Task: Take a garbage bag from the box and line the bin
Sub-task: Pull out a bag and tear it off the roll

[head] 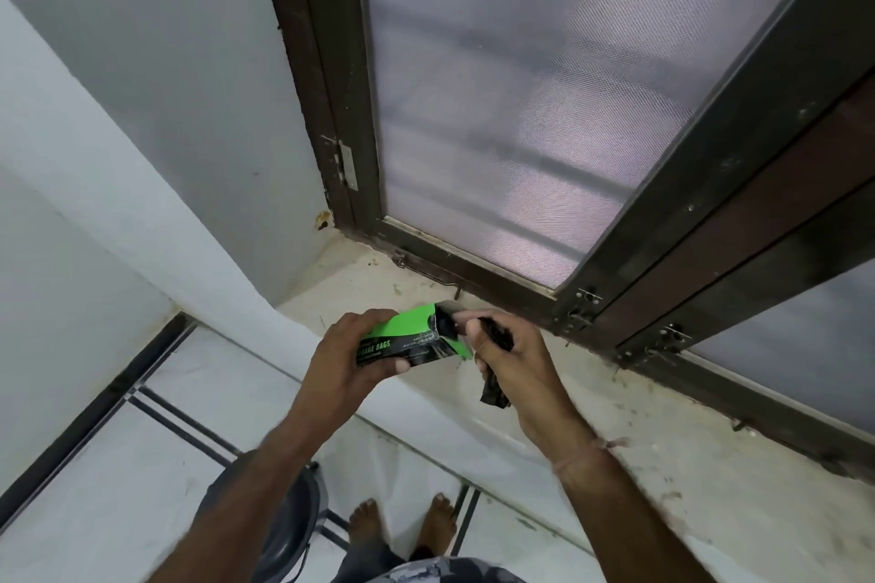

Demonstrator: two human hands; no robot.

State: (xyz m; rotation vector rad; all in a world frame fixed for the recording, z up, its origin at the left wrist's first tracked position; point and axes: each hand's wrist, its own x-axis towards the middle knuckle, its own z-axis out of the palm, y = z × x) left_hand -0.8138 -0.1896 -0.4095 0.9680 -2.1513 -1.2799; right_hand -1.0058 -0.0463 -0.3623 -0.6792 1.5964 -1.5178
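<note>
White wall [118,156] at left; tiled floor [118,488] with dark lines below it; grey bin [310,495] on the floor at the bottom, partly hidden by the left forearm, just left of two bare feet [364,521]. Left hand [350,355] wraps around a green and black box [416,341], thumb underneath, fingers over the top; box held above the sill edge, open end to the right, dark roll [445,324] showing in the opening. Right hand [511,360] just beside that open end, fingers curled tight on a black garbage bag [497,334]; the bag's tail hangs out below the fist; can't tell if the bag is still joined to the roll. Thin thread [587,454] on the right wrist. Pale stone sill [663,440] under both hands, dusty; dark-framed window [521,85] with mesh screen behind and to the right.
</note>
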